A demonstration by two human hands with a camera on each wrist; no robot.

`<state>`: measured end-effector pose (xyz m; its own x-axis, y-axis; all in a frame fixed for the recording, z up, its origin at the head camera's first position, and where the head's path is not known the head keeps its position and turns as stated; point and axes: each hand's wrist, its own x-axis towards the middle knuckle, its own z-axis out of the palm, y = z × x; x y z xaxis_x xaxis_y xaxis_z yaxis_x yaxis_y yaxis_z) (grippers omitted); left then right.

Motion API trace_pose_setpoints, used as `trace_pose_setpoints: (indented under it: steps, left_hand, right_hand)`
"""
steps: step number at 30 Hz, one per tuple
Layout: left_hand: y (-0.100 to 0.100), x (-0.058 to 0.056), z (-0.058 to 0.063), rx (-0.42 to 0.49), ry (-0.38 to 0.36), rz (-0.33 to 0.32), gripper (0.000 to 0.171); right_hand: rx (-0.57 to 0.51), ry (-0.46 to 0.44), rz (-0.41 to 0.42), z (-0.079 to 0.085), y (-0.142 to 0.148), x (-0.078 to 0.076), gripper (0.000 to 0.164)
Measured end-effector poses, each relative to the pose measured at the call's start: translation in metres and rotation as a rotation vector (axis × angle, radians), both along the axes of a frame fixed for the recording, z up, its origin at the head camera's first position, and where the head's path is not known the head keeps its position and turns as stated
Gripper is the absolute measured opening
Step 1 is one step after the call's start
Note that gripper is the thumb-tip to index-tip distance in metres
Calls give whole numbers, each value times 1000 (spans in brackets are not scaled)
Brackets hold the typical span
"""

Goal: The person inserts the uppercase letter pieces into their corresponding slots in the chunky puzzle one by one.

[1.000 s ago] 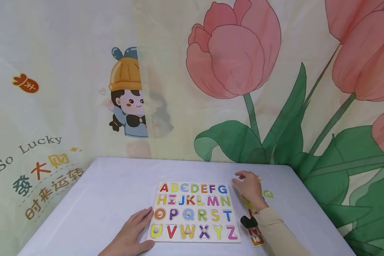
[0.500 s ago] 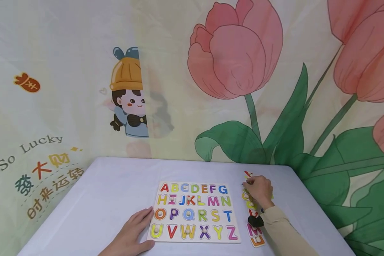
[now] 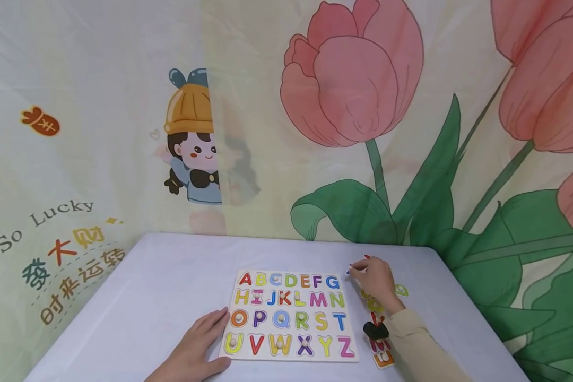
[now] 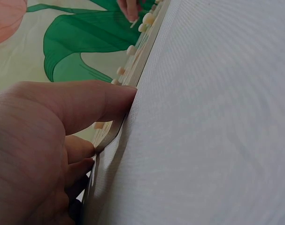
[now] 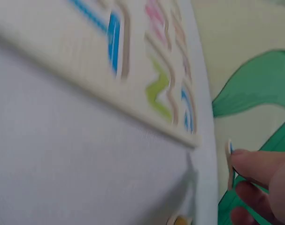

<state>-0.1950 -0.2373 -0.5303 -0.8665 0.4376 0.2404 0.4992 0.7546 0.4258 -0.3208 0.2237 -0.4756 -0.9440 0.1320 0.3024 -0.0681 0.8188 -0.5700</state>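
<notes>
A white wooden alphabet board [image 3: 288, 362] lies on the table, with coloured letters in rows and knobs on several of them. My left hand [image 3: 198, 342] rests against its near left corner, fingers along the side and thumb at the front edge. Past the board's far right corner, my right hand [image 3: 374, 278] pinches a thin letter piece [image 5: 231, 166] with a blue face, held up edge-on; which letter it is cannot be read. Beneath and beside that hand lies a column of loose letters, including a red piece [image 3: 377, 318] and an orange E [image 3: 384, 361]. The hand partly hides the column.
A green letter piece [image 3: 401, 290] lies right of the column. A black object [image 3: 376, 330] sits at the right wrist, over part of the column. White cloth covers the table [image 3: 172, 276], and a printed tulip curtain [image 3: 353, 79] hangs behind it.
My right hand first moves right and down to the loose letters, then back left to near the board's far right corner, now with a blue-faced piece in its fingers. The left hand stays put.
</notes>
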Motion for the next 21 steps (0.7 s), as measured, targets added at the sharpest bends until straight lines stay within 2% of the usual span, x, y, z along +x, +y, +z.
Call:
trace_pose_setpoints:
  steps: [5, 12, 16, 21]
  left_hand:
    - [0, 2, -4, -3, 57, 12, 89]
    - [3, 1, 7, 11, -91, 0, 93]
    - [3, 1, 13, -2, -109, 6, 94]
    - [3, 2, 15, -4, -110, 8, 94]
  right_hand:
    - [17, -55, 153, 12, -24, 13, 13]
    - [63, -94, 324, 17, -23, 42, 9]
    - [61, -135, 416, 13, -14, 51, 8]
    - [74, -187, 531, 7, -6, 60, 7]
